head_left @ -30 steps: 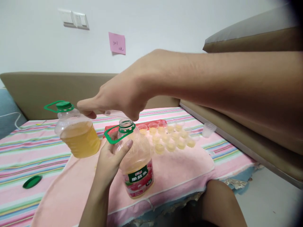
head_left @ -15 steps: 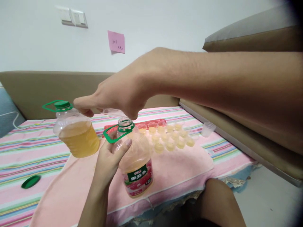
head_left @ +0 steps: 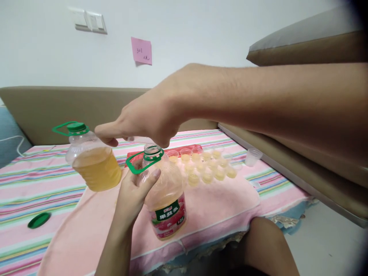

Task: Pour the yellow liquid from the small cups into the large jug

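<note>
A large clear juice bottle (head_left: 163,188) with a pink-and-green label stands upright on the pink cloth, its mouth uncapped and a green carry ring around its neck. My left hand (head_left: 136,191) is wrapped round its upper side, thumb on the shoulder. Above the bottle mouth, my right hand (head_left: 143,119) reaches in from the right, palm down, with fingers closed on what looks like a clear plastic cup (head_left: 142,140). That cup is mostly hidden beneath the hand and lies close to the mouth. Several small clear cups (head_left: 207,175) of pale yellow liquid stand in rows to the right.
A capped bottle of yellow juice (head_left: 99,168) stands at left. A green cap (head_left: 39,220) lies on the striped sheet (head_left: 17,191). A clear cup (head_left: 253,157) sits at the right, near the grey-brown padded edge (head_left: 287,176). A red object (head_left: 135,158) lies behind the cups.
My right hand has shifted slightly right and down over the bottle mouth. My left hand and the bottle stay in place.
</note>
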`<state>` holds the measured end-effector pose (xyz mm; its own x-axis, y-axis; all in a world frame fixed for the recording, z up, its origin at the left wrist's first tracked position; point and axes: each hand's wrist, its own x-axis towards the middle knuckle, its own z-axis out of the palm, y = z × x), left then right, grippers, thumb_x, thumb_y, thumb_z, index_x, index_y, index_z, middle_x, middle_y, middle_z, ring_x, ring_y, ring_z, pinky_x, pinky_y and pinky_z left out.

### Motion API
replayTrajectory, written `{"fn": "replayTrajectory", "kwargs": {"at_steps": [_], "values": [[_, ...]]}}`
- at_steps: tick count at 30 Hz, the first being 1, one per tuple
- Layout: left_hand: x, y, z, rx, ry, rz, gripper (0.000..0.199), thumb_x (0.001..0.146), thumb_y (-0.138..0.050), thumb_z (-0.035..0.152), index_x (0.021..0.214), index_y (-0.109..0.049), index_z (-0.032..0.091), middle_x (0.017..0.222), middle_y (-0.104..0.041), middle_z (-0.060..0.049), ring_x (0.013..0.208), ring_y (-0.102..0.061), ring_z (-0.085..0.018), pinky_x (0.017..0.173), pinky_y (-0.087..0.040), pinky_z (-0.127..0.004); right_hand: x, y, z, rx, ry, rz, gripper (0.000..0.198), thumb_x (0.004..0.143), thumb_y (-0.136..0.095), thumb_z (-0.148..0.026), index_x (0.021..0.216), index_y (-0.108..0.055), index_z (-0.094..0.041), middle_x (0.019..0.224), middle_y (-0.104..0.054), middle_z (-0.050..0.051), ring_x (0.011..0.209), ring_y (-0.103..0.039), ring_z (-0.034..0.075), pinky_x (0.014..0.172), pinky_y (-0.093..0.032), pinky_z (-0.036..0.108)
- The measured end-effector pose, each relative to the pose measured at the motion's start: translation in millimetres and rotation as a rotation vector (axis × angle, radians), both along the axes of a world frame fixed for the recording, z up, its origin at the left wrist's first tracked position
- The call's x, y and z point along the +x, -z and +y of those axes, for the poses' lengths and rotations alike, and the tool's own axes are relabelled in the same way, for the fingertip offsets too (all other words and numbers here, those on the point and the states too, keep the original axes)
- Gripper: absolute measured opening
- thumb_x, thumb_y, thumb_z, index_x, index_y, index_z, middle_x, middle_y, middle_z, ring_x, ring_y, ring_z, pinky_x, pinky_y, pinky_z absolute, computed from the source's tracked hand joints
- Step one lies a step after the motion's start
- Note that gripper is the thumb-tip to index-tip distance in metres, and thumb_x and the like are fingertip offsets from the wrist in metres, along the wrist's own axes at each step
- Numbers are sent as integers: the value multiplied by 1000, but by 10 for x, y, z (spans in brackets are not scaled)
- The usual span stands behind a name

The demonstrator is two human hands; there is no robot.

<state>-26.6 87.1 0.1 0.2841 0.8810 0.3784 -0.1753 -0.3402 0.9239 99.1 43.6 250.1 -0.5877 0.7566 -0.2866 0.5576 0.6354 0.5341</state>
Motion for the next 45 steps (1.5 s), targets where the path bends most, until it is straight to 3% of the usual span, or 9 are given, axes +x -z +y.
{"fn": "replayTrajectory", "kwargs": {"at_steps": [5,12,17,23,30,34,40,45], "values": [[-7,2,8,12,6,-2,59,85,-91,53,128,-71,17,132,-75,-13,139,-62,-39,123,-45,-50,23,8,1,5,-13,38,86,92,-82,6,157,-39,-29,123,-59,-9,96,-63,11,57,-36,14],[6,-4,7,29,2,1,61,86,-90,54,131,-70,17,139,-72,-14,142,-59,-39,124,-44,-49,20,10,-10,16,-5,39,88,89,-82,9,157,-41,-30,129,-58,-12,99,-64,11,58,-38,17],[9,-9,-2,28,4,-3,60,86,-91,54,129,-71,17,139,-72,-14,142,-60,-38,124,-44,-48,11,14,33,-10,-7,34,91,87,-83,7,158,-39,-29,134,-58,-9,110,-64,18,85,-55,23],[14,1,4,29,8,1,62,86,-90,54,131,-70,17,137,-73,-14,141,-61,-38,124,-44,-49,8,-1,23,-2,9,36,90,87,-81,8,157,-41,-32,136,-57,-9,112,-64,20,94,-58,29],[6,2,2,37,2,-2,59,86,-90,53,129,-71,18,138,-73,-13,143,-60,-38,124,-45,-48,14,-4,22,-23,-5,46,92,86,-81,13,157,-39,-29,142,-54,-10,112,-63,19,80,-53,26],[2,-2,1,43,13,5,57,87,-89,53,129,-72,19,136,-74,-12,143,-60,-38,124,-44,-48,35,7,31,-59,-17,86,92,86,-79,17,156,-39,-27,145,-51,-10,118,-61,17,91,-53,28],[13,-16,1,38,11,0,61,87,-90,53,134,-70,18,137,-73,-13,143,-60,-37,123,-45,-47,18,17,25,10,-9,37,92,87,-81,11,157,-39,-32,131,-56,-11,105,-64,17,85,-55,28],[8,20,31,62,11,1,62,88,-89,52,137,-69,19,140,-72,-13,146,-58,-37,125,-44,-46,15,-5,19,9,-23,35,89,88,-85,7,155,-41,-32,136,-57,-11,112,-64,18,92,-56,27]]}}
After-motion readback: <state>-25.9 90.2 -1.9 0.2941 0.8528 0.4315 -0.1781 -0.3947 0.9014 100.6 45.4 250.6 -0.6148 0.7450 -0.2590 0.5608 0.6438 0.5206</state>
